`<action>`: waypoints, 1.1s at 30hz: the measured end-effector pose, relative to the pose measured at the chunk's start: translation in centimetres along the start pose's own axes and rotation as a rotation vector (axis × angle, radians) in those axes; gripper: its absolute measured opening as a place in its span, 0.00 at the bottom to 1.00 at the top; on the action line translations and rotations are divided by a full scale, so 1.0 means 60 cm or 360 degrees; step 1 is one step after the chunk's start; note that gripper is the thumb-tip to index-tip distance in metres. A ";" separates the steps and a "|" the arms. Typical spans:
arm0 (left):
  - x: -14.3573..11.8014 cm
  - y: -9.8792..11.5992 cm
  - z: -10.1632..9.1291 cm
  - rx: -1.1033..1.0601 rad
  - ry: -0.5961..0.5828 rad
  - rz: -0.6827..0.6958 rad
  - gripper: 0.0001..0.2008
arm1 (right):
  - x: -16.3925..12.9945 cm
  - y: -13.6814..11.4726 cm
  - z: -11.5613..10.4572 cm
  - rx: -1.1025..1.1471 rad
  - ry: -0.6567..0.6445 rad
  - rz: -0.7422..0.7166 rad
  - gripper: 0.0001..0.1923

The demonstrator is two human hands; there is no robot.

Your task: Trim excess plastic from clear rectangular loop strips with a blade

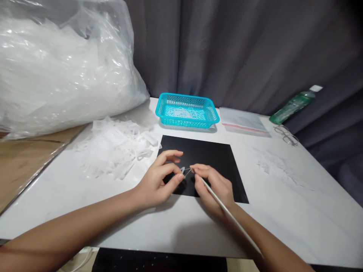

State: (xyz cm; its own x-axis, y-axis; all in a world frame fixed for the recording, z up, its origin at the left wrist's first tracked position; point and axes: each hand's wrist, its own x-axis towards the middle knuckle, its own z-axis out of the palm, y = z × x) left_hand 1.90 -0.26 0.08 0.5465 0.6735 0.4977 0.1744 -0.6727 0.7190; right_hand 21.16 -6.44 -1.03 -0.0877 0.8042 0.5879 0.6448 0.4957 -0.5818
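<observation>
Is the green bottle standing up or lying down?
Lying down. The green bottle rests on its side at the table's far right corner, white cap pointing toward the curtain.

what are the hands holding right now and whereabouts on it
Left hand pinches a small clear plastic piece by its edge; right hand grips a thin rod near its tip.

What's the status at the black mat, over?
Left hand pinching small clear piece over black mat. Right hand holding thin rod, tip at the piece. Nothing in the way.
</observation>
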 end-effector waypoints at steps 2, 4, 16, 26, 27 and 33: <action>0.000 -0.002 -0.004 -0.0074 0.0044 -0.0009 0.06 | 0.015 0.031 -0.024 -0.0193 0.0111 0.0107 0.09; 0.000 -0.007 -0.008 -0.0163 0.0125 -0.0026 0.07 | 0.033 0.078 -0.059 -0.0491 0.0308 0.0296 0.08; 0.024 -0.021 -0.020 -0.1855 0.0293 -0.1174 0.07 | 0.053 0.150 -0.086 -0.0592 -0.0036 0.0567 0.10; 0.089 -0.040 -0.075 -0.2271 0.0014 -0.1393 0.12 | 0.063 0.146 -0.137 -0.0812 0.0400 0.0695 0.06; 0.100 -0.041 -0.082 -0.2257 0.0010 -0.1368 0.13 | 0.062 0.145 -0.146 -0.0881 0.0488 0.0727 0.05; 0.172 -0.030 -0.094 -0.2204 0.0036 -0.1157 0.12 | 0.059 0.151 -0.172 -0.1007 0.0666 0.0721 0.06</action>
State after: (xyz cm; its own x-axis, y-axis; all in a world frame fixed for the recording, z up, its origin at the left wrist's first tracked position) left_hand 2.62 9.63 6.64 0.6691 0.7292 -0.1435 -0.4825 0.5730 0.6625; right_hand 34.53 -2.45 1.57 0.4835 0.6319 0.6057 0.8604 -0.2159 -0.4616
